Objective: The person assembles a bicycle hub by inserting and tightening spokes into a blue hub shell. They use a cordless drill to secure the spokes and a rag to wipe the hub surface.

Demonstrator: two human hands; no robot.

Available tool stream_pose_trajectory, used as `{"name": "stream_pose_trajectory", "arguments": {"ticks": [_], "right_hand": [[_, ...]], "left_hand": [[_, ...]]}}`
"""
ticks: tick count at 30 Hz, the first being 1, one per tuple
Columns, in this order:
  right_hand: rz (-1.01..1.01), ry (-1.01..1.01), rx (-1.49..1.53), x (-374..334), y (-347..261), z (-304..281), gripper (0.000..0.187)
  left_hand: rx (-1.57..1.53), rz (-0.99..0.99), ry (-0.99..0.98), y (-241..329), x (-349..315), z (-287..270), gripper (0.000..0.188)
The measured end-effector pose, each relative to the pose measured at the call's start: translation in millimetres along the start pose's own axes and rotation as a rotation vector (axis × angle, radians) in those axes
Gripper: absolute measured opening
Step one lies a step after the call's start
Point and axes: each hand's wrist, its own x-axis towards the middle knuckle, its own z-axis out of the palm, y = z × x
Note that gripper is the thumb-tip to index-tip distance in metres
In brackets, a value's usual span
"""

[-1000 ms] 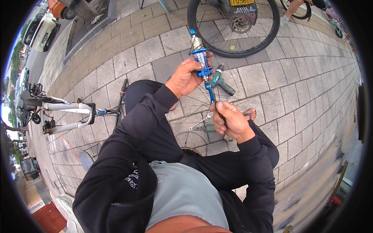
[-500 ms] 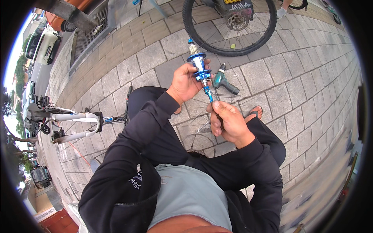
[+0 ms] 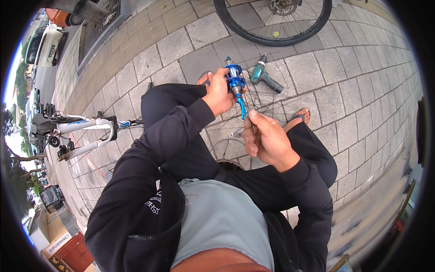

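My left hand is closed round a blue and silver bicycle hub, held tilted in front of my knees. From the hub's near end a blue quick-release lever points down toward my right hand. That hand's fingers are curled, with thumb and forefinger at the lever's tip; the exact contact is partly hidden. Below the hands a spoked wheel without a tyre lies on the ground between my feet. A wrench-like silver tool lies among its spokes.
A green and black cordless drill lies just beyond the spokes, right of the hub. Farther out stands a bicycle wheel with a black tyre. At the left is a bicycle with a white fork. Stone paving surrounds me.
The hub has come slightly nearer and lower with my left hand, and it is turned a little. More of the lever's tip shows beside my right fingers. My view has shifted slightly.
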Motion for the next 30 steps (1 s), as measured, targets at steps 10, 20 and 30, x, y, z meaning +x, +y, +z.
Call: {"name": "stream_pose_trajectory", "arguments": {"ticks": [10,20,30], "right_hand": [[0.082,0.151,-0.021,31,6,-16,0.035],[0.154,0.195,-0.352,33,8,-22,0.059],[-0.168,0.489,-1.284,50,-14,-105,0.045]], "left_hand": [[0.101,-0.037,-0.109,-14,-15,2,0.044],[0.245,-0.161,-0.075,-26,-23,-9,0.047],[0.511,-0.457,-0.159,-52,-29,-41,0.045]]}}
